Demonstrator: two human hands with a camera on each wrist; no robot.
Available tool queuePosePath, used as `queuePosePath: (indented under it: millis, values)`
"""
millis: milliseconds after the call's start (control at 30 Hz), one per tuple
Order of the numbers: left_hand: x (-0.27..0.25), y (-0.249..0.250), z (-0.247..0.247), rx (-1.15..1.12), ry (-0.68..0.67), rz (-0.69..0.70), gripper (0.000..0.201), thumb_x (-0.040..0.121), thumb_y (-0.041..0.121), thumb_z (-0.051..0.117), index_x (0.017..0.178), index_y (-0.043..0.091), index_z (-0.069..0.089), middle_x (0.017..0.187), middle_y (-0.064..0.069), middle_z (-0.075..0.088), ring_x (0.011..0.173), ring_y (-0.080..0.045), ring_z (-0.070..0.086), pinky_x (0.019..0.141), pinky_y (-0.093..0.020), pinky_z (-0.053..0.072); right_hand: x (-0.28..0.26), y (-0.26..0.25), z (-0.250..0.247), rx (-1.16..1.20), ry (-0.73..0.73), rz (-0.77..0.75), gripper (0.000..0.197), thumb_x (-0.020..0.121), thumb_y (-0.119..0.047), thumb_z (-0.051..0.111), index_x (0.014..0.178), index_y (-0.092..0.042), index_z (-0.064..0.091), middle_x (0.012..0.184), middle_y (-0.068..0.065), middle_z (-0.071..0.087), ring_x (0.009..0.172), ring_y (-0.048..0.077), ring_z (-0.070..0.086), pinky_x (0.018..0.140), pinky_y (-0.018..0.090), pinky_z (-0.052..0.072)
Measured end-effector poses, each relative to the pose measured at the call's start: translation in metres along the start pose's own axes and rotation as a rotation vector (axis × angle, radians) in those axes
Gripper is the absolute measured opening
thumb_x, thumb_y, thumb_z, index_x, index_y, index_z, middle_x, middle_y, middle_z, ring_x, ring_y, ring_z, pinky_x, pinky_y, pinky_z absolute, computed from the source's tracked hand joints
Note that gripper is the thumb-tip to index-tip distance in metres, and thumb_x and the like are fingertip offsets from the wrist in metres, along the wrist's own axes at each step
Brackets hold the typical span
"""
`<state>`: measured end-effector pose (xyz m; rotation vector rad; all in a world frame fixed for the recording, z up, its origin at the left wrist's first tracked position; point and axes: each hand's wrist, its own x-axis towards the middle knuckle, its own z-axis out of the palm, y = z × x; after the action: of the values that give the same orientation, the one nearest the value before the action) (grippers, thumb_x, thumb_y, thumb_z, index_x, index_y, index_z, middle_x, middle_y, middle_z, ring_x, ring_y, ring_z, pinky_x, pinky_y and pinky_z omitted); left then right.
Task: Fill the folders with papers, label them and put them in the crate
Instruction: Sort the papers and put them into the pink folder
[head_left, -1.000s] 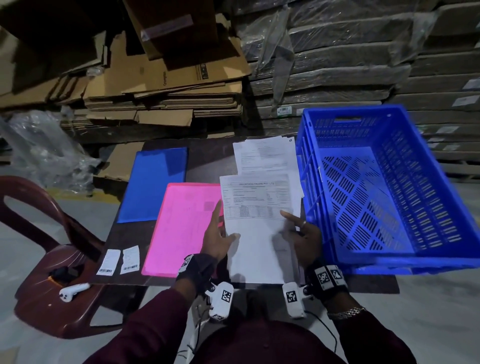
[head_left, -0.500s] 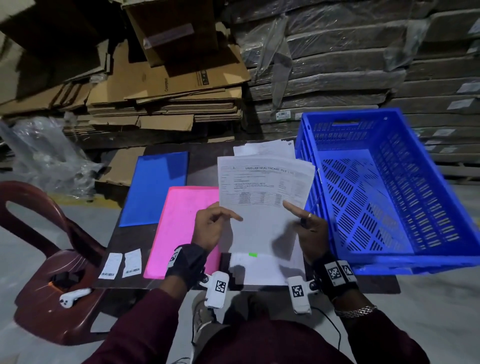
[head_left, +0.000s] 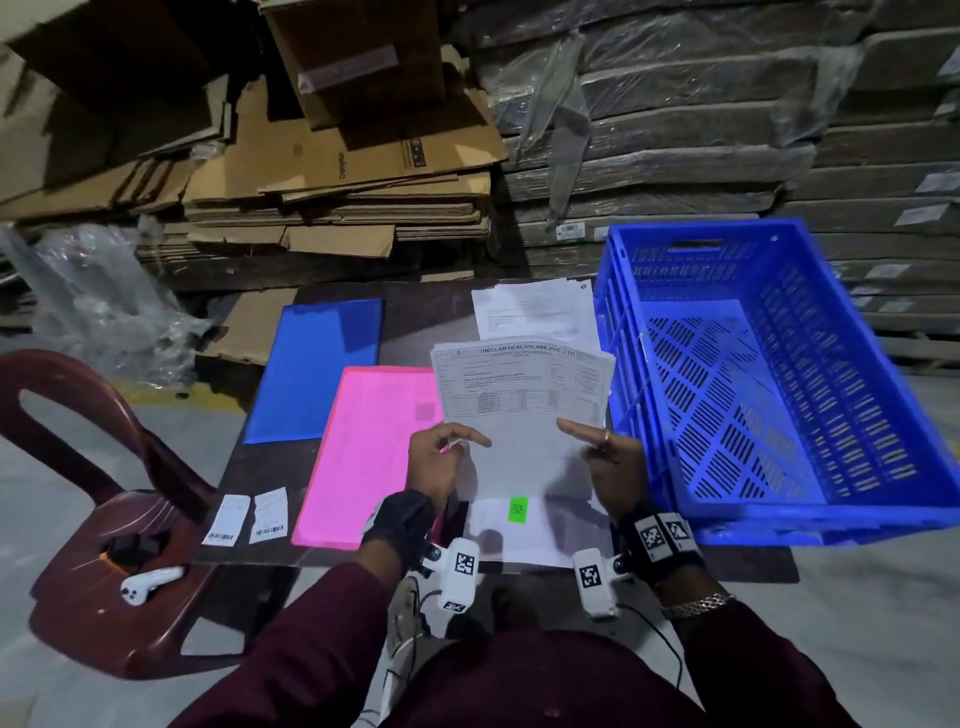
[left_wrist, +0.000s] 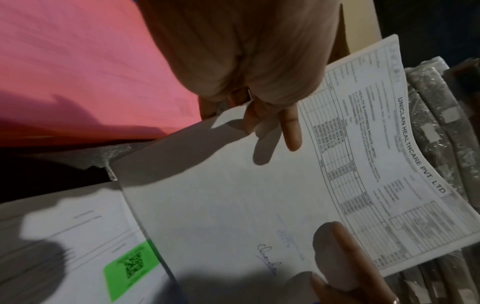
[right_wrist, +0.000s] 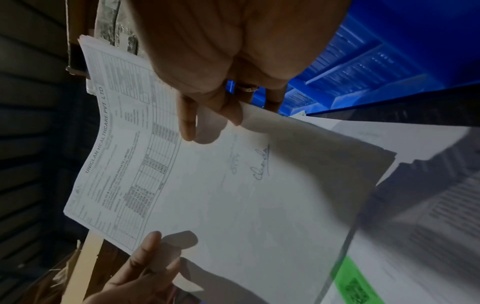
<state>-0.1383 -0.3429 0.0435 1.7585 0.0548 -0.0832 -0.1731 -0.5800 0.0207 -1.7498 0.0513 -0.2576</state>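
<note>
A bundle of printed papers (head_left: 522, 415) headed with a company name is held tilted up off the table, bottom edge low. My left hand (head_left: 439, 460) pinches its left edge and my right hand (head_left: 605, 460) pinches its right edge; both thumbs lie on the front sheet (left_wrist: 259, 195) (right_wrist: 221, 195). Under it lies another sheet with a green sticker (head_left: 518, 509). A pink folder (head_left: 363, 457) lies closed just left of the papers, a blue folder (head_left: 317, 369) behind it. Two white barcode labels (head_left: 252, 517) lie at the table's front left. The blue crate (head_left: 779, 384) stands to the right.
More papers (head_left: 535, 314) lie at the table's back beside the crate. A dark red plastic chair (head_left: 93, 519) with a white device (head_left: 150, 582) on its seat stands to the left. Flattened cardboard (head_left: 337, 171) and wrapped stacks (head_left: 675, 130) rise behind the table.
Both hands have lifted the bundle of papers off the stack and tilted it upright, baring the sheet with the green sticker beneath.
</note>
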Motion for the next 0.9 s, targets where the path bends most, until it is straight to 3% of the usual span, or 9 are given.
queuePosePath:
  millis: [67, 167, 300, 400, 533, 600, 667, 800, 900]
  values:
    - [0.001, 0.006, 0.001, -0.016, 0.025, 0.031, 0.046, 0.075, -0.023, 0.043, 0.075, 0.008, 0.077, 0.088, -0.007, 0.075, 0.083, -0.015, 0.064, 0.080, -0.026, 0.046, 0.002, -0.009, -0.003, -0.024, 0.014, -0.084, 0.065, 0.073, 0.032, 0.043, 0.111, -0.011, 0.073, 0.107, 0.002, 0.073, 0.097, 0.029, 0.069, 0.085, 0.025, 0.052]
    - [0.001, 0.013, 0.002, -0.019, 0.023, 0.083, 0.047, 0.075, -0.022, 0.043, 0.075, 0.010, 0.077, 0.089, -0.006, 0.075, 0.094, -0.020, 0.065, 0.087, -0.032, 0.050, 0.005, -0.020, -0.006, -0.013, 0.019, -0.187, 0.053, 0.080, 0.030, 0.045, 0.109, -0.004, 0.073, 0.111, 0.012, 0.072, 0.103, 0.024, 0.069, 0.091, 0.027, 0.051]
    - [-0.004, 0.012, 0.011, 0.034, -0.016, 0.085, 0.050, 0.070, -0.024, 0.046, 0.078, 0.014, 0.077, 0.092, -0.003, 0.076, 0.098, -0.014, 0.067, 0.091, -0.033, 0.052, 0.001, -0.004, -0.001, -0.039, 0.034, -0.088, 0.059, 0.073, 0.028, 0.048, 0.105, -0.013, 0.076, 0.109, -0.006, 0.074, 0.110, 0.016, 0.067, 0.099, 0.033, 0.050]
    - [-0.008, 0.013, 0.022, 0.071, -0.089, 0.093, 0.049, 0.069, -0.025, 0.043, 0.084, 0.007, 0.077, 0.094, -0.003, 0.076, 0.099, -0.009, 0.067, 0.093, -0.026, 0.049, -0.009, 0.011, 0.007, -0.067, 0.009, -0.010, 0.056, 0.075, 0.023, 0.046, 0.106, -0.013, 0.076, 0.113, -0.003, 0.073, 0.113, 0.015, 0.065, 0.102, 0.041, 0.050]
    - [-0.005, 0.019, 0.025, 0.090, -0.050, 0.082, 0.050, 0.075, -0.025, 0.047, 0.098, 0.009, 0.077, 0.104, 0.011, 0.072, 0.103, 0.011, 0.060, 0.095, -0.011, 0.043, -0.008, 0.000, 0.009, -0.013, 0.050, 0.041, 0.058, 0.079, 0.024, 0.046, 0.113, -0.015, 0.074, 0.116, -0.014, 0.069, 0.116, 0.010, 0.063, 0.101, 0.020, 0.046]
    - [-0.003, 0.018, 0.022, 0.066, -0.055, 0.095, 0.049, 0.076, -0.022, 0.056, 0.105, 0.012, 0.076, 0.111, 0.012, 0.070, 0.110, 0.009, 0.058, 0.098, -0.012, 0.043, -0.006, -0.011, 0.006, 0.002, 0.064, 0.001, 0.054, 0.082, 0.023, 0.048, 0.116, -0.011, 0.072, 0.119, -0.007, 0.068, 0.114, 0.009, 0.063, 0.097, 0.015, 0.047]
    - [-0.004, 0.018, 0.021, 0.018, -0.071, 0.088, 0.047, 0.075, -0.019, 0.065, 0.108, 0.012, 0.075, 0.115, 0.011, 0.069, 0.115, 0.006, 0.058, 0.100, -0.015, 0.044, -0.004, -0.014, 0.003, -0.007, 0.074, -0.037, 0.052, 0.083, 0.021, 0.053, 0.119, -0.013, 0.070, 0.121, -0.001, 0.069, 0.109, -0.001, 0.064, 0.095, 0.016, 0.049]
    - [-0.006, 0.010, 0.028, -0.006, -0.035, 0.063, 0.048, 0.071, -0.016, 0.072, 0.104, 0.019, 0.077, 0.115, 0.014, 0.069, 0.116, -0.003, 0.060, 0.096, -0.016, 0.048, -0.004, -0.009, 0.002, 0.027, 0.083, 0.017, 0.052, 0.083, 0.016, 0.058, 0.120, -0.018, 0.070, 0.122, -0.008, 0.069, 0.117, 0.011, 0.063, 0.104, 0.040, 0.049]
    - [-0.005, 0.012, 0.030, -0.046, -0.001, 0.072, 0.048, 0.072, -0.015, 0.072, 0.101, 0.023, 0.077, 0.117, 0.006, 0.070, 0.117, -0.008, 0.061, 0.098, -0.020, 0.048, -0.004, -0.010, 0.001, 0.034, 0.098, 0.031, 0.052, 0.084, 0.016, 0.057, 0.121, -0.019, 0.070, 0.119, -0.011, 0.070, 0.113, 0.024, 0.066, 0.098, 0.049, 0.051]
